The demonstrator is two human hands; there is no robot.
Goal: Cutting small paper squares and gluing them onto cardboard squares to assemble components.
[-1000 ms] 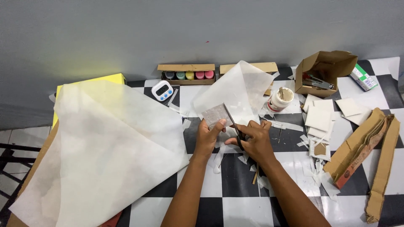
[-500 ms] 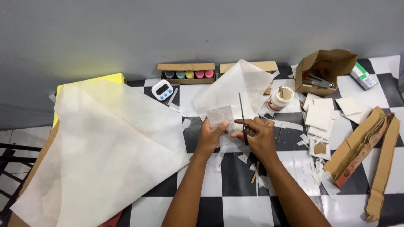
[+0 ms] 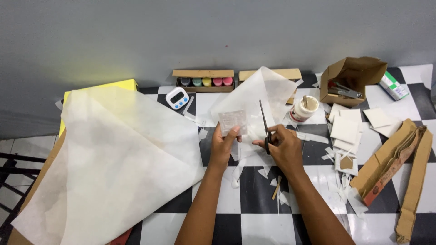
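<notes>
Left hand [image 3: 223, 147] pinches small square card [image 3: 232, 122] wrapped in translucent paper sheet [image 3: 259, 97], held above bench [image 3: 254, 227] centre. Right hand [image 3: 285, 147] closed around scissors [image 3: 265, 124], blades upright just right of card. Paper judged light, limp, tear-prone; grip best at stiff card edge.

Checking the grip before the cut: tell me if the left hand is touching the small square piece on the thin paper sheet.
Touching. The head view shows the left hand with its thumb pressed over the lower edge of the small square piece, pinching it.
</notes>
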